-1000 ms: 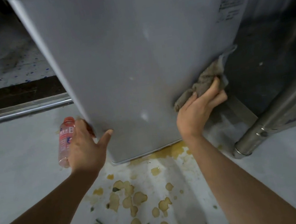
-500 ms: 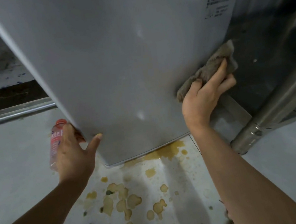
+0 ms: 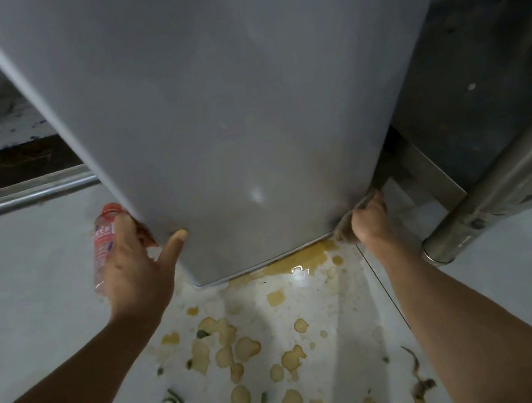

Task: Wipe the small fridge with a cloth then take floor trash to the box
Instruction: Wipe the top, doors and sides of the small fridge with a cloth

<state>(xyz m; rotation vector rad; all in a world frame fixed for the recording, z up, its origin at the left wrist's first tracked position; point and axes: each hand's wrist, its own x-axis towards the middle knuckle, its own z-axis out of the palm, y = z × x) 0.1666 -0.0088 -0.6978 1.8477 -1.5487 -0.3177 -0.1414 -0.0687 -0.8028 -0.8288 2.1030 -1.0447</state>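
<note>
The small grey fridge (image 3: 227,110) fills the upper middle of the view, its side facing me. My left hand (image 3: 136,269) grips its lower left corner, thumb on the front face. My right hand (image 3: 369,220) is at the lower right corner, pressing a brown-grey cloth (image 3: 347,223) against the edge; most of the cloth is hidden behind the hand and fridge. A clear plastic bottle (image 3: 104,246) with a pink label and red cap lies on the floor behind my left hand. Yellow spill patches (image 3: 231,348) and green scraps dot the floor below.
A thick steel pipe (image 3: 495,174) slants down at the right beside a dark metal panel. A metal rail (image 3: 15,199) runs along the left. A brownish peel scrap (image 3: 420,385) lies at the lower right. A wet puddle (image 3: 301,260) sits under the fridge's front edge.
My right hand has slid the cloth down the fridge's right edge from mid-height to the bottom corner. My left hand stays on the lower left corner. The view has moved closer.
</note>
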